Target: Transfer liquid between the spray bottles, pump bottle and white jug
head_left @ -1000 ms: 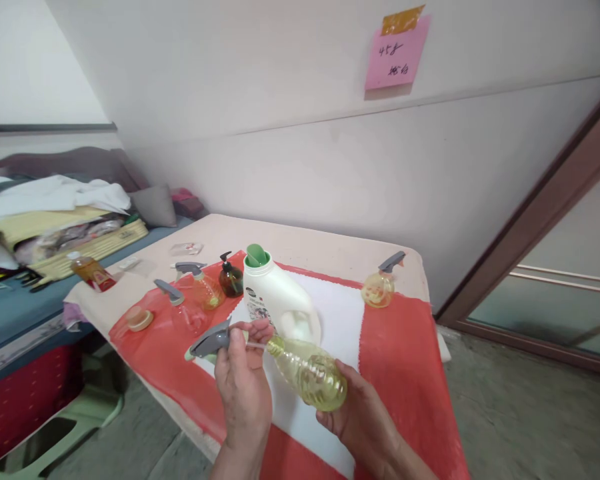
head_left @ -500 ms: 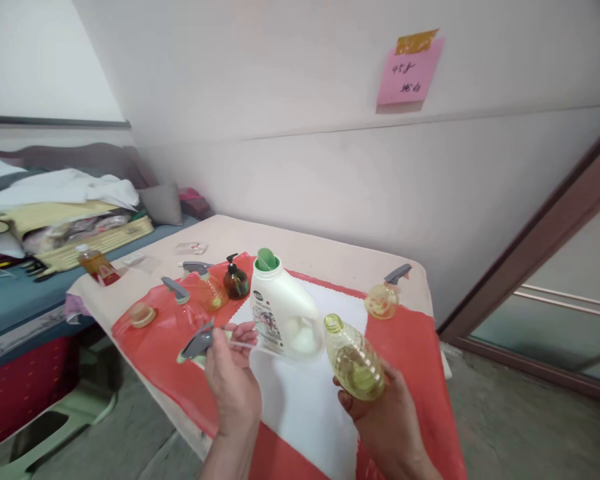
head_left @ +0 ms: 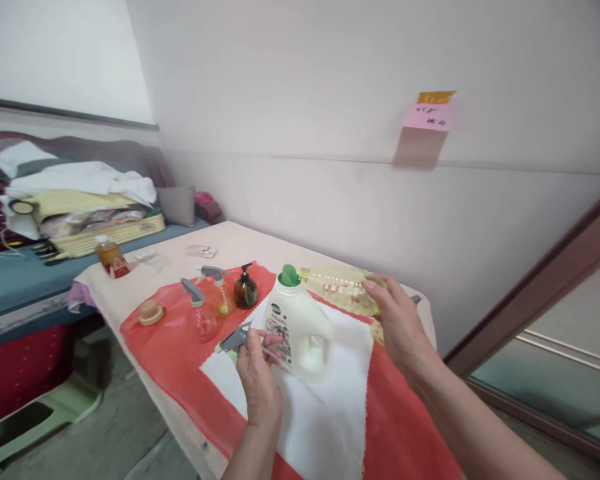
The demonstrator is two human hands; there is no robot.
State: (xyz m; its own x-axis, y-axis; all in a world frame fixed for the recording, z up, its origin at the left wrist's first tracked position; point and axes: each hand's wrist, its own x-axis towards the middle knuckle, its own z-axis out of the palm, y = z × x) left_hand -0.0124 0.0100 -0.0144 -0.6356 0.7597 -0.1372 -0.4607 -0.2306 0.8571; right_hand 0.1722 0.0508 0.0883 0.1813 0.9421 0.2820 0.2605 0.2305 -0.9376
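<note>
My right hand (head_left: 399, 321) grips a clear yellow spray bottle body (head_left: 341, 288), tipped on its side with its open neck pointing at the green spout of a white detergent jug (head_left: 298, 322). My left hand (head_left: 258, 373) pinches a grey trigger sprayer head (head_left: 236, 339) with its thin tube, held in front of the jug. The jug stands on a white cloth (head_left: 305, 407) laid over a red cloth (head_left: 170, 340).
Left of the jug stand a pink spray bottle (head_left: 199, 315), a yellow spray bottle (head_left: 219, 291), a brown pump bottle (head_left: 245, 288), a round lid (head_left: 151, 312) and a small orange bottle (head_left: 111, 257). Bedding is piled at the far left. A pink note (head_left: 427, 115) hangs on the wall.
My right hand lifted the yellow bottle up and back and tipped it, so its neck points toward the jug's spout. My left hand with the sprayer head stays before the jug. The camera shifted.
</note>
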